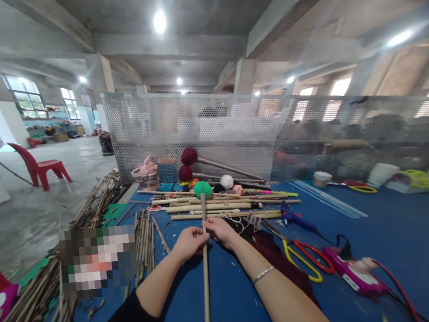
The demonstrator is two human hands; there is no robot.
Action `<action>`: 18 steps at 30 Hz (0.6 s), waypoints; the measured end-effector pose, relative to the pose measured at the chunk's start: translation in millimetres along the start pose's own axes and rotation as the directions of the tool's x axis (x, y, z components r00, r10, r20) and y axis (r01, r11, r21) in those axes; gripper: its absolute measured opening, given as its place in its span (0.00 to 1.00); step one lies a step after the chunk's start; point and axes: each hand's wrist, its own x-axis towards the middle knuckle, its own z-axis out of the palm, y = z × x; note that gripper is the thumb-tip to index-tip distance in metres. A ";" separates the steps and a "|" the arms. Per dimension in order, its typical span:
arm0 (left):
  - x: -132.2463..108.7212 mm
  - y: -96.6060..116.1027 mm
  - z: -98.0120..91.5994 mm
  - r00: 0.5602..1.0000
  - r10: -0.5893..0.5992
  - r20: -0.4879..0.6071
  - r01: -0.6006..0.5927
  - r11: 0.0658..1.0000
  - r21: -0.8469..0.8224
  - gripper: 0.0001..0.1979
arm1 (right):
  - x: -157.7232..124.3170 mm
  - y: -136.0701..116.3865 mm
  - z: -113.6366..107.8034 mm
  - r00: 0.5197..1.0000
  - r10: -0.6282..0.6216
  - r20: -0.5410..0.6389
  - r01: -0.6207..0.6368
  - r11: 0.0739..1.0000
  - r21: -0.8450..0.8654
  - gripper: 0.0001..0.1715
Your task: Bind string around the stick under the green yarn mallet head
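A wooden stick [206, 288] with a round green head [202, 188] points away from me above the blue table, like a mallet. My left hand [189, 243] is closed around the shaft from the left, thumb and fingers pinching it. Just above it, my right hand [220, 231] also pinches the shaft, partly hiding it. Behind the hands lie several pale wooden sticks [204, 208], and a white ball head [226, 181] rests among them. Two mallets with dark red heads [189, 157] lie farther back. Dark maroon cloth [273, 256] is partly under my right forearm.
On the right are a blue glue gun [296, 218], scissors with yellow and red handles [311, 260] and a magenta power strip [356, 271] with cords. Bundles of thin twigs [48, 288] cover the left side. A perforated metal screen [196, 127] stands behind the table [408, 243].
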 end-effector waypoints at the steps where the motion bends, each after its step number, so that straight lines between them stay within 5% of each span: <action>1: 1.6 -2.8 0.3 0.998 0.048 -0.049 -0.045 0.997 0.067 0.17 | 0.9 0.9 0.5 1.000 -0.001 -0.013 0.001 1.000 0.005 0.16; 4: 3.3 -7.2 1.1 0.991 0.098 -0.090 -0.087 0.988 0.126 0.17 | 1.1 1.6 0.1 1.000 -0.005 -0.003 0.005 1.000 0.015 0.18; 13: -13.5 12.4 7.3 0.982 -0.093 0.164 0.125 0.972 -0.199 0.14 | -5.3 -0.7 -11.5 0.978 -0.023 0.205 -0.011 0.986 0.167 0.20; 18: -3.1 -3.3 4.4 0.996 0.035 -0.078 -0.027 0.995 0.093 0.15 | -1.0 2.4 -3.6 0.994 -0.028 0.105 0.025 0.999 0.033 0.21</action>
